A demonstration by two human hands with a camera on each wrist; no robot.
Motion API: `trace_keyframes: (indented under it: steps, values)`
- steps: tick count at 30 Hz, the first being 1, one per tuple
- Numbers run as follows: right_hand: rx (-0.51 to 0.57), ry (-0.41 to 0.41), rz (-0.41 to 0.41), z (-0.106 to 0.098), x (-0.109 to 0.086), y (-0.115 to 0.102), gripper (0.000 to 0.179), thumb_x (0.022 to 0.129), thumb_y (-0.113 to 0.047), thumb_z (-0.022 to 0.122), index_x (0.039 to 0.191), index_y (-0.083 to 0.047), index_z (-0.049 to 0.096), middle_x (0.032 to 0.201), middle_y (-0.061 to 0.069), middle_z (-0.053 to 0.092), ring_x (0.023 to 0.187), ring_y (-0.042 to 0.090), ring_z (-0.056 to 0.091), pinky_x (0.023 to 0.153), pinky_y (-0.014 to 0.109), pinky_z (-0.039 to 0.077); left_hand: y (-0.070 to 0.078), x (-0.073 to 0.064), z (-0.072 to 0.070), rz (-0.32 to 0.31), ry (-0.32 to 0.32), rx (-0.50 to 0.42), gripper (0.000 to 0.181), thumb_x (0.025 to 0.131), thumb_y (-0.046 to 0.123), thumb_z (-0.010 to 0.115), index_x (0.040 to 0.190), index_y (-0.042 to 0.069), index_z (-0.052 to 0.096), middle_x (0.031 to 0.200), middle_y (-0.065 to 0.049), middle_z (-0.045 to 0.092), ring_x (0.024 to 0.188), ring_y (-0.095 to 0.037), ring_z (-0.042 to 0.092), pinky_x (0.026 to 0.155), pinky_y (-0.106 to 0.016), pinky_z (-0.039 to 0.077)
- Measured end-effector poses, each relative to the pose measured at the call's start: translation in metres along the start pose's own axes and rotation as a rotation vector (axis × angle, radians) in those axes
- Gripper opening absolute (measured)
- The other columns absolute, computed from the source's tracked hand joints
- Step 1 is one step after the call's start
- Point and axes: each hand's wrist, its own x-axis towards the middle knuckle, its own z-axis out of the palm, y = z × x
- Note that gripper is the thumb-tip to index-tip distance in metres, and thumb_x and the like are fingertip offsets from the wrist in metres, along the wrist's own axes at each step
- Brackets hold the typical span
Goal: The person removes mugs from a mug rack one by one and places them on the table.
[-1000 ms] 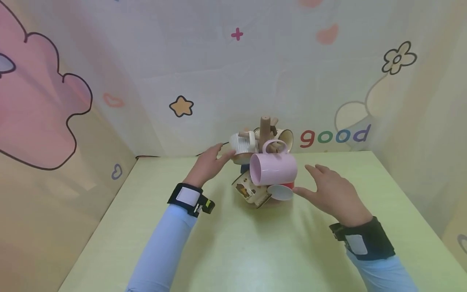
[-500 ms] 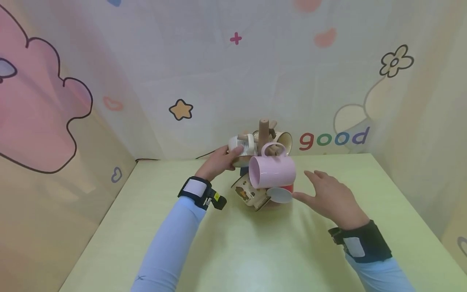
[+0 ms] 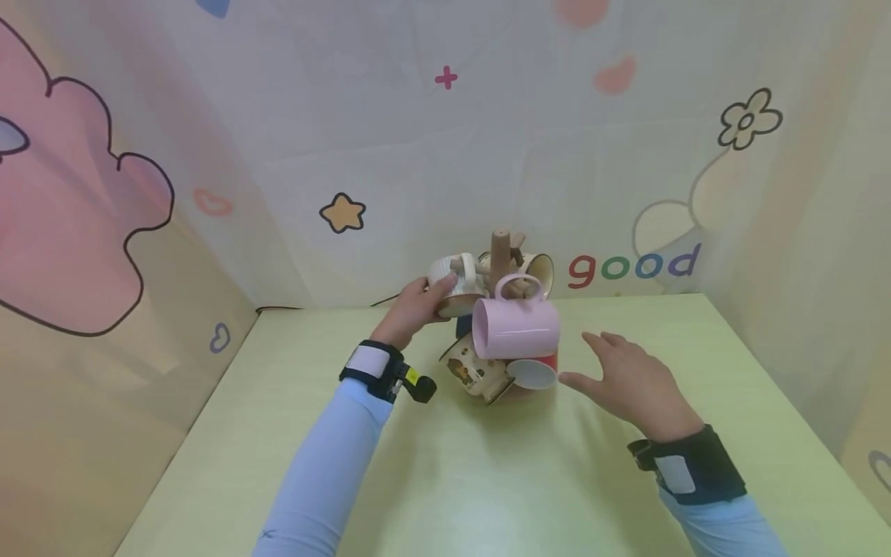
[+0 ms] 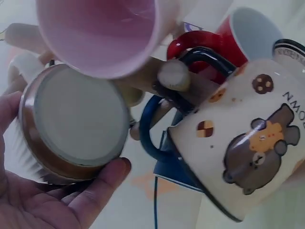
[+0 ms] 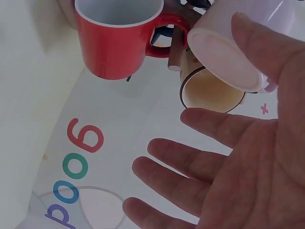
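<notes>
A wooden mug tree (image 3: pixel 500 254) hung with several mugs stands at the back of the table. My left hand (image 3: pixel 411 312) grips a white ribbed mug (image 3: pixel 445 271) with a brown base from its left side; the left wrist view shows its pale underside between thumb and fingers. The mug's handle is still around a peg of the tree. In front hangs a pink mug (image 3: pixel 524 329), sideways, handle up. Below it are a cream bear-print mug (image 4: pixel 252 138) and a red mug (image 5: pixel 114 47). My right hand (image 3: pixel 636 383), fingers spread and holding nothing, is to the right of the mugs.
Behind the tree another cream mug (image 5: pixel 214 90) with a dark rim faces right. A dark blue mug (image 4: pixel 174 167) hangs low, mostly hidden. The pale green table (image 3: pixel 487 480) ends at a printed cloth backdrop (image 3: pixel 390 139) close behind the tree.
My left hand has moved right and closed around the white ribbed mug. That mug has since tilted and shifted slightly left. My right hand stays about where it was.
</notes>
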Motion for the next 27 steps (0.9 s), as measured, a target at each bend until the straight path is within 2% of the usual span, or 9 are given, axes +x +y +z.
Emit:
trace_keyframes:
  steps: [5,8,12,17,22,27]
  values:
    - [0.004,-0.006,0.007,0.002,-0.001,0.002,0.084,0.089,-0.056,0.065,0.141,0.008,0.046,0.137,0.037,0.047,0.124,0.055,0.045,0.091,0.068,0.044,-0.002,-0.004,-0.012,-0.003,0.072,-0.012,0.058,0.1,0.05,0.052,0.136,0.005,0.048,0.124,-0.014,0.059,0.111,-0.029,0.06,0.096,-0.045,0.05]
    - [0.006,-0.014,0.011,0.004,-0.001,0.003,0.084,0.089,-0.057,0.064,0.14,0.008,0.046,0.136,0.037,0.048,0.124,0.055,0.046,0.09,0.068,0.044,-0.004,-0.008,-0.02,0.002,0.083,-0.037,0.059,0.1,0.05,0.053,0.139,0.005,0.046,0.127,-0.015,0.058,0.113,-0.03,0.059,0.096,-0.042,0.051]
    - [0.01,-0.025,0.015,0.006,-0.001,0.003,0.083,0.09,-0.055,0.065,0.14,0.008,0.046,0.136,0.037,0.048,0.124,0.055,0.046,0.09,0.067,0.044,-0.008,-0.018,-0.031,0.019,0.099,-0.075,0.062,0.101,0.048,0.052,0.145,0.006,0.041,0.132,-0.016,0.054,0.117,-0.032,0.057,0.098,-0.043,0.049]
    - [0.01,-0.042,0.024,0.008,-0.003,0.004,0.084,0.089,-0.056,0.066,0.139,0.009,0.047,0.135,0.038,0.047,0.123,0.055,0.046,0.088,0.067,0.046,-0.018,-0.032,-0.045,0.01,0.149,-0.087,0.063,0.101,0.048,0.052,0.148,0.008,0.038,0.135,-0.015,0.052,0.118,-0.031,0.055,0.101,-0.043,0.047]
    - [0.015,-0.051,0.027,0.01,-0.005,0.005,0.085,0.089,-0.057,0.065,0.139,0.009,0.047,0.136,0.038,0.047,0.124,0.055,0.046,0.089,0.067,0.045,-0.031,-0.043,-0.051,-0.023,0.198,-0.104,0.064,0.101,0.045,0.054,0.149,0.006,0.037,0.136,-0.015,0.051,0.119,-0.03,0.054,0.103,-0.042,0.045]
    - [0.021,-0.055,0.032,0.012,-0.007,0.007,0.085,0.089,-0.059,0.064,0.139,0.008,0.047,0.136,0.037,0.047,0.124,0.054,0.046,0.09,0.067,0.045,-0.043,-0.049,-0.052,-0.041,0.219,-0.118,0.063,0.101,0.04,0.056,0.149,0.004,0.036,0.139,-0.017,0.049,0.121,-0.031,0.052,0.105,-0.044,0.043]
